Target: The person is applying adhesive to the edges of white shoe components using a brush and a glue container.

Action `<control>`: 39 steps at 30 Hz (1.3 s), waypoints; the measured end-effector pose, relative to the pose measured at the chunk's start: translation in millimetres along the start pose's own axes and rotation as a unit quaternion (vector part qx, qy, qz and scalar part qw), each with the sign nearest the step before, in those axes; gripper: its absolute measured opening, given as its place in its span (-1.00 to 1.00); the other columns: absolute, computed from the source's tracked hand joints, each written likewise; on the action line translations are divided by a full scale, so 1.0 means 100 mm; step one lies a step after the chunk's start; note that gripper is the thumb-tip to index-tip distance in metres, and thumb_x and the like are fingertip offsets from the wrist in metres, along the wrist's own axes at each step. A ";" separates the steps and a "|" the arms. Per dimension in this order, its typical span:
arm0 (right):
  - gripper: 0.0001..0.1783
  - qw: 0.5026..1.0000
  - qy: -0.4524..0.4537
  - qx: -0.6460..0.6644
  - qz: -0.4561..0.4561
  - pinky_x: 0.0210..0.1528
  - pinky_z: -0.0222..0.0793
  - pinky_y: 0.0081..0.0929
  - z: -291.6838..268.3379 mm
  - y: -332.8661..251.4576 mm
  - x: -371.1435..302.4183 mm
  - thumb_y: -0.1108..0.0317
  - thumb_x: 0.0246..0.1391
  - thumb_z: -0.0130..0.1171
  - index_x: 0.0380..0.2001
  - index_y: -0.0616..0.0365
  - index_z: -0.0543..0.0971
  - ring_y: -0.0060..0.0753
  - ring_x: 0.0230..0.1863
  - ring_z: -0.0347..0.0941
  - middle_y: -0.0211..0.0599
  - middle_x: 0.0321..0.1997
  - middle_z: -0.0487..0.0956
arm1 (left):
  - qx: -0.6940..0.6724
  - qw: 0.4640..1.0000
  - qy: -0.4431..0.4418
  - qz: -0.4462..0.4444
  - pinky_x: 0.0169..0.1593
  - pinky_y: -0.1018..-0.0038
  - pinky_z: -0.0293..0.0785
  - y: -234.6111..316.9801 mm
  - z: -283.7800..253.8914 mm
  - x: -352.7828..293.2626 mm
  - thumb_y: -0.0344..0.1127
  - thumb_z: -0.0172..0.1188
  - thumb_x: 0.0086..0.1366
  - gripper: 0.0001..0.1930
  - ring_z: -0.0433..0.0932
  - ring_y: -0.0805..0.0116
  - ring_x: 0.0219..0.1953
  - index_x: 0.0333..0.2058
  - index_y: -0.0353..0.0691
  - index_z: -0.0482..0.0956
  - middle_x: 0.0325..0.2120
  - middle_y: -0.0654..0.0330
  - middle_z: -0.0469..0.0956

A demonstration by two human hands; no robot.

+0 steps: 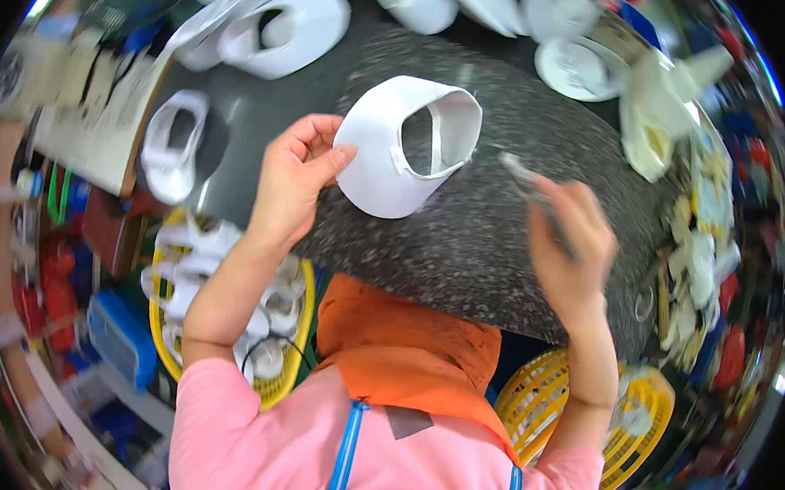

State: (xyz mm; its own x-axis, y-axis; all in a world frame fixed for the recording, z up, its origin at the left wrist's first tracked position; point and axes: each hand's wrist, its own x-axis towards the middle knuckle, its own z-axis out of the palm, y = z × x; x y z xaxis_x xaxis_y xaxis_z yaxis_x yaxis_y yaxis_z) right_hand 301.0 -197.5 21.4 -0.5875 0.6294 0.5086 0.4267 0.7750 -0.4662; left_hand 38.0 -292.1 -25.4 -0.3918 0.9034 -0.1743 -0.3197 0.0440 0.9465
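Observation:
My left hand (295,176) pinches the left edge of a white visor-shaped piece (373,157) between thumb and fingers. This piece has a broad, rounded brim and an oval opening with a thin strip across it. It is held tilted over the dark speckled tabletop (464,259). To the right, apart from the piece, my right hand (579,244) is closed around a slim tool with a pale tip (523,177). Motion smears the tool, so its exact kind is unclear.
Similar white pieces (289,33) lie along the table's far side, with another (173,148) at the left. A white round dish-like part (582,69) sits far right. Yellow baskets (303,353) stand below the near edge, the left one full of white parts. Scraps (690,284) pile at right.

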 end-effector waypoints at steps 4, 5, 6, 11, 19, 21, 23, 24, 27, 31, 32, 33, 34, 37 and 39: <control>-0.65 0.995 0.008 -0.002 0.095 -0.35 0.36 -0.50 -0.16 0.08 -0.24 0.71 -0.13 0.14 -0.20 0.29 0.58 -0.37 -0.43 0.43 -0.21 -0.41 0.52 | 0.129 0.979 0.126 0.093 -0.15 0.63 0.43 0.57 -0.82 -0.84 -0.57 0.17 0.13 -0.69 0.53 0.55 -0.29 -0.11 -0.40 0.51 -0.31 0.22 0.58; -0.68 0.990 0.025 0.024 0.134 -0.37 0.34 -0.58 -0.14 0.10 -0.30 0.68 -0.08 0.13 -0.18 0.28 0.58 -0.47 -0.44 0.41 -0.27 -0.39 0.52 | 0.141 0.968 0.170 0.121 -0.14 0.62 0.43 0.70 -1.02 -1.13 -0.57 0.16 0.12 -0.66 0.53 0.54 -0.28 -0.08 -0.41 0.50 -0.29 0.20 0.58; -0.67 0.989 0.012 0.033 0.146 -0.41 0.30 -0.65 -0.12 0.12 -0.33 0.65 -0.02 0.12 -0.12 0.26 0.57 -0.59 -0.46 0.37 -0.35 -0.37 0.51 | 0.165 0.957 0.218 0.099 -0.12 0.61 0.42 0.80 -1.20 -1.44 -0.57 0.16 0.11 -0.65 0.53 0.52 -0.26 -0.07 -0.41 0.49 -0.27 0.19 0.58; -0.64 0.977 0.007 0.071 0.200 -0.38 0.29 -0.71 0.06 0.09 -0.32 0.54 0.09 0.11 0.00 0.23 0.52 -0.70 -0.48 0.32 -0.34 -0.20 0.55 | 0.204 0.907 0.367 -0.032 -0.08 0.58 0.41 0.74 -1.99 -2.65 -0.50 0.17 0.15 -0.68 0.53 0.51 -0.23 -0.08 -0.39 0.51 -0.27 0.21 0.59; -0.72 0.996 -0.022 0.018 0.088 -0.36 0.33 -0.70 0.05 0.05 -0.21 0.49 0.14 0.09 -0.06 0.25 0.54 -0.66 -0.41 0.37 -0.31 -0.13 0.56 | -0.160 0.931 0.323 -0.057 -0.02 0.34 0.52 -1.04 -2.87 -3.75 -0.44 0.19 0.17 -0.64 0.56 0.33 -0.11 -0.03 -0.25 0.43 -0.15 0.17 0.56; -0.72 0.995 -0.044 0.029 0.083 -0.37 0.33 -0.69 0.06 0.03 -0.23 0.52 0.12 0.08 -0.07 0.25 0.54 -0.64 -0.41 0.37 -0.31 -0.14 0.56 | -0.199 0.917 0.333 -0.090 -0.05 0.34 0.54 -1.66 -2.88 -3.86 -0.47 0.23 0.11 -0.68 0.58 0.34 -0.17 -0.11 -0.21 0.51 -0.21 0.21 0.58; -0.72 0.996 -0.053 0.031 0.069 -0.39 0.33 -0.69 0.06 0.00 -0.26 0.55 0.11 0.08 -0.08 0.25 0.55 -0.63 -0.41 0.38 -0.30 -0.16 0.55 | -0.194 0.887 0.354 -0.224 -0.14 0.36 0.55 -2.18 -2.88 -3.87 -0.46 0.29 0.05 -0.80 0.59 0.41 -0.31 -0.30 -0.18 0.57 -0.37 0.25 0.60; -0.70 0.995 -0.066 0.034 0.072 -0.40 0.33 -0.69 0.05 -0.01 -0.28 0.58 0.09 0.08 -0.08 0.24 0.55 -0.62 -0.39 0.39 -0.30 -0.17 0.55 | -0.157 0.866 0.365 -0.303 -0.18 0.38 0.56 -2.37 -2.85 -3.86 -0.44 0.31 0.03 -0.79 0.57 0.44 -0.37 -0.31 -0.15 0.57 -0.44 0.29 0.58; -0.68 0.994 -0.068 0.020 0.085 -0.36 0.34 -0.65 -0.02 -0.03 -0.31 0.65 0.03 0.08 -0.10 0.24 0.55 -0.57 -0.36 0.42 -0.29 -0.24 0.54 | 0.185 0.743 0.397 -0.506 -0.19 0.31 0.56 -2.51 -2.73 -3.66 -0.23 0.40 -0.04 -0.63 0.60 0.33 -0.24 -0.23 -0.21 0.58 -0.33 0.18 0.63; -0.69 0.996 -0.068 0.005 0.061 -0.17 0.35 -0.50 -0.07 -0.01 -0.32 0.68 -0.03 0.10 -0.15 0.29 0.55 -0.37 -0.29 0.48 -0.19 -0.29 0.56 | 0.587 0.586 0.100 -0.549 -0.09 0.20 0.51 -1.65 -2.50 -3.00 -0.12 0.34 -0.03 -0.65 0.58 0.04 -0.14 -0.26 -0.14 0.63 -0.22 0.02 0.60; -0.69 0.994 -0.080 0.019 0.068 -0.18 0.35 -0.51 -0.07 0.00 -0.32 0.69 -0.04 0.10 -0.16 0.29 0.55 -0.37 -0.29 0.48 -0.20 -0.30 0.55 | 0.600 0.626 0.175 -0.466 -0.15 0.18 0.51 -1.36 -2.40 -2.75 -0.15 0.25 0.04 -0.71 0.58 0.04 -0.20 -0.29 -0.17 0.63 -0.28 -0.01 0.60; -0.68 0.992 -0.082 0.032 0.094 -0.18 0.35 -0.52 -0.07 -0.01 -0.32 0.70 -0.05 0.10 -0.17 0.29 0.55 -0.37 -0.29 0.48 -0.21 -0.31 0.55 | 0.670 0.640 0.205 -0.315 -0.25 0.18 0.49 -1.07 -2.28 -2.50 -0.15 0.18 0.10 -0.75 0.58 0.01 -0.28 -0.37 -0.21 0.61 -0.35 -0.01 0.59; -0.68 0.992 -0.072 0.030 0.097 -0.18 0.35 -0.52 -0.07 -0.01 -0.31 0.70 -0.05 0.10 -0.17 0.29 0.55 -0.37 -0.29 0.48 -0.21 -0.31 0.55 | 0.670 0.676 0.259 -0.164 -0.31 0.20 0.46 -0.80 -2.15 -2.22 -0.22 0.18 0.12 -0.81 0.57 0.00 -0.36 -0.39 -0.23 0.57 -0.43 0.04 0.59; -0.67 0.996 -0.059 0.045 0.041 -0.19 0.34 -0.54 -0.08 -0.07 -0.32 0.73 -0.08 0.11 -0.18 0.29 0.55 -0.37 -0.31 0.46 -0.21 -0.33 0.54 | 0.677 0.627 0.272 0.274 -0.03 0.30 0.38 -0.18 -1.78 -1.34 -0.42 0.31 -0.03 -0.54 0.44 0.06 -0.08 -0.07 -0.20 0.49 -0.12 0.07 0.46; -0.65 0.996 -0.060 0.038 0.053 -0.21 0.33 -0.56 -0.11 -0.09 -0.34 0.75 -0.12 0.12 -0.19 0.29 0.56 -0.36 -0.33 0.45 -0.20 -0.35 0.52 | 0.693 0.601 0.238 0.319 0.18 0.16 0.19 0.08 -1.63 -0.85 -0.31 0.36 -0.06 -0.34 0.29 -0.04 0.13 0.07 -0.27 0.38 0.05 0.02 0.36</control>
State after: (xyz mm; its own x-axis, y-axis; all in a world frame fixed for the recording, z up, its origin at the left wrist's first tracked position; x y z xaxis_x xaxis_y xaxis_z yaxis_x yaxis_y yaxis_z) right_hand 324.6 -225.4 16.3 -0.6213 0.6930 0.3657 0.4399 0.6947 -0.5691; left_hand -72.1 -438.3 -47.6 -0.3609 0.7153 0.5984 0.9233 0.3645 0.1211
